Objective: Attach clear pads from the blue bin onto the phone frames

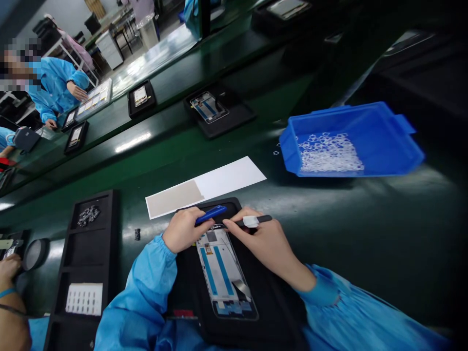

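A phone frame (224,273) with blue strips inside lies on a black mat (266,302) in front of me. My left hand (183,229) is closed round a blue pen-like tool (211,213), resting at the frame's top edge. My right hand (261,241) pinches a black tool with a white wrap (252,222), its tip touching the frame's top edge. Both sleeves are light blue.
A white sheet with a beige patch (204,187) lies just beyond the mat. A blue bin (383,141) of small clear parts stands at the right. A black compartment tray (86,268) sits at the left. More phone frames on black mats ride the green belt (153,146); other people work at the far left.
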Tool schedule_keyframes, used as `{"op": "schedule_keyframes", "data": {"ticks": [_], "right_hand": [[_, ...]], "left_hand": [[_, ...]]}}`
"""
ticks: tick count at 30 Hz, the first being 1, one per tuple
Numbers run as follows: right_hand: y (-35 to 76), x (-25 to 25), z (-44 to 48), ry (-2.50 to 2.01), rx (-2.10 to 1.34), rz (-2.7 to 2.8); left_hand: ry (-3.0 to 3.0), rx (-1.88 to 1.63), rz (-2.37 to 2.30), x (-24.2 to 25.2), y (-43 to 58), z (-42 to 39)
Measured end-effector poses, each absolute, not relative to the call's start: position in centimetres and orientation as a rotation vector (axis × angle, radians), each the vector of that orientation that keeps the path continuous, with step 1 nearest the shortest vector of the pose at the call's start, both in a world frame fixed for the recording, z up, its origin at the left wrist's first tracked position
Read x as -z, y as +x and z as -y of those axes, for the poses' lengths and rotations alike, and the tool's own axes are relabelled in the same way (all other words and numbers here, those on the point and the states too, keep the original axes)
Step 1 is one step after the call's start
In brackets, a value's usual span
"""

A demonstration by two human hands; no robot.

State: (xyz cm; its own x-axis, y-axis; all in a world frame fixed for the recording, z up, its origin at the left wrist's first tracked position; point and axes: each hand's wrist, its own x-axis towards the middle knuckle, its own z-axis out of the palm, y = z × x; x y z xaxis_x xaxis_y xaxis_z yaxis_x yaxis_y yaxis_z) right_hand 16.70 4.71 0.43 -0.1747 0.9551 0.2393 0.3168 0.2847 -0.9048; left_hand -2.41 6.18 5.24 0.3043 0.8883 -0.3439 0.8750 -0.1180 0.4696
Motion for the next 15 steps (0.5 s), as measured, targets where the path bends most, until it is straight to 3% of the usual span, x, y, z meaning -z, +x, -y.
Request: {"op": "schedule_keyframes", "data": {"ticks": [15], "right_hand": [[16.75,-0.20,-4.77,-1.190,-0.904,1.686]], "left_hand": [[2.001,0.012,-1.605,-5.14,-2.17,-5.89]]}}
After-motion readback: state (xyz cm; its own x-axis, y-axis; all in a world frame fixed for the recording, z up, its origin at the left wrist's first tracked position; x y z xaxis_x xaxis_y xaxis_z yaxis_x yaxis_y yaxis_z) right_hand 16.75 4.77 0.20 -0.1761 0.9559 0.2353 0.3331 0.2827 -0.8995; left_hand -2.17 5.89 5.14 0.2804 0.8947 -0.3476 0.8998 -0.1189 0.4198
